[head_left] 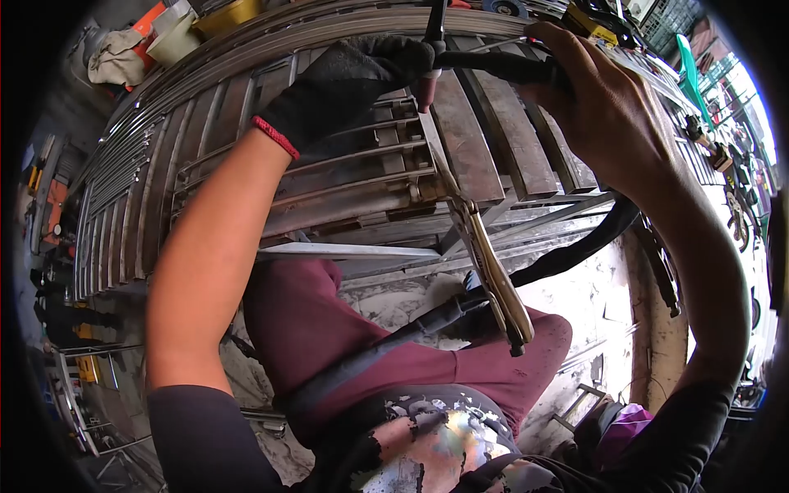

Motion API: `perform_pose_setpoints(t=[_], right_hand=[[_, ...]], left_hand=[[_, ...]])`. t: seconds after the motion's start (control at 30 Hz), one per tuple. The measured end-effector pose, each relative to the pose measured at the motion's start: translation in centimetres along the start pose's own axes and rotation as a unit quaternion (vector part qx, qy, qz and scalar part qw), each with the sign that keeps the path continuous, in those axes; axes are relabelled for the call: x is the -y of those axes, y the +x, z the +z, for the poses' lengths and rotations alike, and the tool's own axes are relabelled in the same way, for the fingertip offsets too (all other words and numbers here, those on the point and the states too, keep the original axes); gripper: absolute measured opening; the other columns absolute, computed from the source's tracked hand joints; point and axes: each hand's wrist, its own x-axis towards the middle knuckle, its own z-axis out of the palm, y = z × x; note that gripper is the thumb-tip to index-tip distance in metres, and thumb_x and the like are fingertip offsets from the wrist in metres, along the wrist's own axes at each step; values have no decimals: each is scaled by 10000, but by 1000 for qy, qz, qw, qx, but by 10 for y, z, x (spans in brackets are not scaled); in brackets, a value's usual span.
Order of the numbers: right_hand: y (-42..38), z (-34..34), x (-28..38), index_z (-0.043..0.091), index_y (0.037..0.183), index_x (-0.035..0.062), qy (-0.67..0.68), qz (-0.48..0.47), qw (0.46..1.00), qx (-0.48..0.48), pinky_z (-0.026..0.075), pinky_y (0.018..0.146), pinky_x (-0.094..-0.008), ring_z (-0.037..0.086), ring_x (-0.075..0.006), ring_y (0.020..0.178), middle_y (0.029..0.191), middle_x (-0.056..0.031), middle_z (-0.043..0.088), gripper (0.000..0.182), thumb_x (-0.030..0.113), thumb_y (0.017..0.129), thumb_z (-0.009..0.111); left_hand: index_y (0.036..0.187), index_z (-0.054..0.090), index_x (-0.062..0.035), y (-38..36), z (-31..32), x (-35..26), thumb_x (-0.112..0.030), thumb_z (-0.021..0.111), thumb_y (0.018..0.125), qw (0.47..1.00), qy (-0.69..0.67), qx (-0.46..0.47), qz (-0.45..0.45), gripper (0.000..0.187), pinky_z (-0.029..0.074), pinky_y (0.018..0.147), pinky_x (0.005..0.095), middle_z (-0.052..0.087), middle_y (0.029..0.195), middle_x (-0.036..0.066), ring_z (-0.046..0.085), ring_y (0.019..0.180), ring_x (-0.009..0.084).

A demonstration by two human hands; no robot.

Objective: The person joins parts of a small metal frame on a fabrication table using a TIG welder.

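Observation:
My left hand [349, 70] wears a black glove with a red cuff, and its closed fingers are at the head of a TIG welding torch [485, 62]. The torch's black cap points up and its pinkish nozzle points down over the metal frame. Bare, my right hand [612, 115] grips the torch handle at its cable end. A black cable [575, 251] runs from there down across my lap. Below the nozzle, locking pliers [489, 271] are clamped by their jaws to the edge of the metal frame [353, 177], handles toward me.
Flat metal bars [464, 135] form the slatted work surface. Thin rods [123, 164] lie at the left. Buckets [173, 37] and a cloth [117, 59] stand at the back left. A grinding disc [503, 8] and yellow tool [592, 25] lie at the far side.

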Motion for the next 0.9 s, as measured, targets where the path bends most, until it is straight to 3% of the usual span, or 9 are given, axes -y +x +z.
perform_pose_setpoints(t=[0.03, 0.13, 0.23, 0.37, 0.47, 0.57, 0.63, 0.8, 0.9], right_hand=[[-2, -3, 2, 600, 1521, 123, 9, 20, 1000, 15, 655, 800, -463, 818, -353, 960, 1195, -197, 798, 579, 274, 1009, 825], [-10, 6, 0, 597, 1528, 127, 46, 77, 996, 18, 640, 799, -463, 815, -339, 953, 1129, -187, 802, 566, 267, 1024, 815], [-14, 8, 1, 596, 1532, 133, 78, 133, 987, 38, 624, 817, -463, 803, -314, 930, 1042, -166, 796, 550, 267, 1040, 803], [-16, 9, 4, 593, 1540, 139, 112, 97, 989, 9, 608, 843, -456, 783, -275, 892, 969, -140, 778, 542, 258, 1050, 789], [-14, 1, 9, 593, 1545, 142, 112, 120, 984, 73, 614, 839, -435, 784, -258, 892, 997, -145, 788, 547, 250, 1046, 789], [-18, 7, 6, 606, 1538, 138, 118, 126, 984, 36, 621, 833, -421, 791, -258, 904, 1015, -149, 795, 532, 250, 1048, 782], [-19, 7, 4, 627, 1520, 134, 110, 97, 989, 18, 625, 828, -418, 795, -262, 902, 1021, -152, 798, 516, 253, 1044, 788], [-23, 9, 3, 664, 1478, 92, 113, 66, 991, -9, 661, 885, -430, 830, -306, 977, 1102, -185, 814, 504, 252, 1023, 810], [-21, 6, 3, 661, 1477, 70, 90, 57, 994, 0, 667, 915, -431, 833, -326, 1018, 1141, -204, 814, 515, 253, 1020, 812]], left_hand=[[1143, 790, -33, 1, -2, 1, -145, 660, 1056, 999, -9, 29, 13, 193, 557, 994, 355, 795, 1074, 122, 743, 1030, 218], [1276, 771, -27, -4, -24, 4, -127, 701, 1029, 966, 215, 122, 78, 275, 574, 979, 391, 794, 1213, 162, 752, 1132, 270], [1372, 747, -30, -3, -36, 16, -116, 734, 1015, 961, 192, 188, -58, 367, 573, 977, 400, 799, 1256, 146, 742, 1173, 242], [1406, 729, -43, -6, -18, -22, -132, 739, 1021, 963, 107, 117, -216, 396, 559, 1009, 385, 796, 1239, 73, 698, 1183, 141], [1416, 729, -66, -11, -20, -7, -201, 719, 1052, 973, 103, 147, -143, 389, 555, 1048, 394, 775, 1324, 101, 719, 1206, 208], [1431, 730, -113, -7, -19, -48, -271, 681, 1079, 926, 268, 177, -197, 388, 563, 1059, 401, 737, 1418, 124, 718, 1239, 283], [1448, 720, -134, -13, -23, -32, -300, 662, 1086, 911, 330, 198, -150, 403, 568, 1063, 408, 714, 1449, 139, 707, 1255, 322], [1563, 613, -160, -18, -18, -14, -231, 653, 1027, 954, 260, 126, -75, 542, 575, 974, 493, 755, 1270, 273, 719, 1108, 455], [1573, 603, -152, -18, -18, -29, -214, 643, 1027, 960, 238, 130, -65, 551, 581, 964, 482, 755, 1264, 278, 728, 1083, 453]])
